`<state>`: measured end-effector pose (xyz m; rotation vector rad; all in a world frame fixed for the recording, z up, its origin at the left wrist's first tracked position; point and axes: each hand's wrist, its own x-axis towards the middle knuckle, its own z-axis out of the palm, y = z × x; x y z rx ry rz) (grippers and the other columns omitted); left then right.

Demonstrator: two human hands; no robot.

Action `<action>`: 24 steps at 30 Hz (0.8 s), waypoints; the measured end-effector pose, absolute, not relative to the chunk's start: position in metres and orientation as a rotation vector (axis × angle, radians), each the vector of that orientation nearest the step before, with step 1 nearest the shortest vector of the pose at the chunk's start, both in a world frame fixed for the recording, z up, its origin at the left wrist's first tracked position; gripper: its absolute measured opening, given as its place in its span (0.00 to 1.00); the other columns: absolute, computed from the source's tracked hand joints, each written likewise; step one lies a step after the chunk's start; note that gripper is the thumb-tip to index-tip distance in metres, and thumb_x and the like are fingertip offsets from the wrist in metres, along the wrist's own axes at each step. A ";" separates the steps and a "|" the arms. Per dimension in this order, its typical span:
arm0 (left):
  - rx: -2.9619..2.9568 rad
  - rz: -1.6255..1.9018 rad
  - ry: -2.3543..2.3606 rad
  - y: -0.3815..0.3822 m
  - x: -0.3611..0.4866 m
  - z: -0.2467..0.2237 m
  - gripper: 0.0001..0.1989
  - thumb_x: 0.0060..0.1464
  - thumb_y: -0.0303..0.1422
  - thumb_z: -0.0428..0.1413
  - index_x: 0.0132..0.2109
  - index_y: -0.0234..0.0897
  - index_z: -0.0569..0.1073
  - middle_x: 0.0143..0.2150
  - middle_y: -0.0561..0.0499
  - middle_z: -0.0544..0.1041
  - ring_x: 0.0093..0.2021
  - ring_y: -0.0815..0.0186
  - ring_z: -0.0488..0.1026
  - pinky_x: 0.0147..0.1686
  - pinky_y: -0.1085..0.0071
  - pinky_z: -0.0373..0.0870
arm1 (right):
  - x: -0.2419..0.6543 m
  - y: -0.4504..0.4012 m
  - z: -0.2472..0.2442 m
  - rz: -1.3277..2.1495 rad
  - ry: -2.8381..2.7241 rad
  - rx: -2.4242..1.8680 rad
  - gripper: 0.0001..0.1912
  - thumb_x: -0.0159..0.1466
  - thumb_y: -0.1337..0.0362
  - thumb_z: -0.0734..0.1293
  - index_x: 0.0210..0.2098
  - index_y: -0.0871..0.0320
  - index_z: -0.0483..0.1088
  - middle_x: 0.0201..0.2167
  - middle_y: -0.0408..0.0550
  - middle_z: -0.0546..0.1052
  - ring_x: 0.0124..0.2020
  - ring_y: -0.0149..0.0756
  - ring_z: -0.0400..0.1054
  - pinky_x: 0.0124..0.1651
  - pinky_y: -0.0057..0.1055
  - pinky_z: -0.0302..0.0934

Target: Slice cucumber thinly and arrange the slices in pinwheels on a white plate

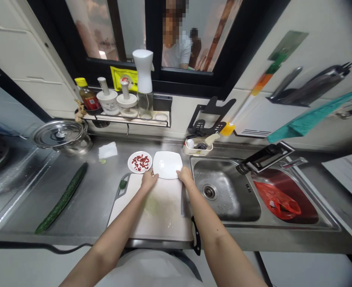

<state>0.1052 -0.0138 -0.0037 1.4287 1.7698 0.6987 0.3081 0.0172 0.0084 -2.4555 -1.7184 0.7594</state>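
While both hands (pixel 149 180) (pixel 185 175) hold the squarish plate (pixel 167 164), labels (pixel 92 103) look illegible.

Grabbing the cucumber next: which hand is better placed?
Left, probably: the left hand is nearer the cucumber, which lies left of the cutting board. The right hand is farther across. Both are on the white plate.

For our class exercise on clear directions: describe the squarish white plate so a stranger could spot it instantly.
Left of the double-basin sink lies a white cutting board. At its far edge is the squarish white plate. Unlike the round plate on its left, which bears red pieces, it is bare, with rounded corners.
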 end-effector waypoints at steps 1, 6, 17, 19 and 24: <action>1.438 0.693 1.766 -0.016 0.104 -0.003 0.09 0.47 0.30 0.56 0.37 0.34 0.76 0.27 0.51 0.72 0.30 0.65 0.68 0.33 0.74 0.62 | 0.307 0.017 0.009 0.758 -1.717 -2.458 0.23 0.60 0.58 0.67 0.51 0.65 0.66 0.48 0.62 0.74 0.51 0.41 0.68 0.50 0.29 0.59; 1.434 0.786 1.742 -0.034 0.096 0.002 0.12 0.46 0.31 0.57 0.40 0.35 0.76 0.35 0.49 0.76 0.37 0.63 0.70 0.40 0.72 0.63 | 0.303 0.015 0.016 0.745 -1.709 -2.464 0.25 0.61 0.55 0.66 0.52 0.64 0.65 0.48 0.62 0.74 0.51 0.42 0.68 0.50 0.31 0.59; 1.577 0.801 1.979 -0.085 -0.006 0.003 0.14 0.53 0.35 0.51 0.43 0.38 0.76 0.42 0.47 0.77 0.38 0.62 0.72 0.43 0.69 0.66 | 0.324 -0.085 0.046 0.454 -1.628 -2.406 0.26 0.64 0.53 0.59 0.57 0.60 0.61 0.49 0.58 0.73 0.52 0.44 0.65 0.50 0.32 0.56; 1.573 0.747 2.068 -0.092 -0.025 -0.001 0.14 0.53 0.36 0.51 0.44 0.39 0.76 0.42 0.46 0.76 0.41 0.60 0.72 0.45 0.67 0.66 | 0.332 -0.114 0.047 0.459 -1.592 -2.423 0.23 0.64 0.54 0.59 0.55 0.60 0.64 0.48 0.56 0.73 0.50 0.43 0.65 0.49 0.30 0.56; 1.536 0.666 2.227 -0.103 -0.053 -0.011 0.19 0.53 0.39 0.51 0.50 0.37 0.73 0.44 0.44 0.75 0.44 0.57 0.72 0.47 0.64 0.66 | 0.338 -0.167 0.041 0.555 -1.560 -2.533 0.23 0.62 0.54 0.61 0.53 0.61 0.65 0.46 0.56 0.73 0.49 0.43 0.66 0.46 0.31 0.58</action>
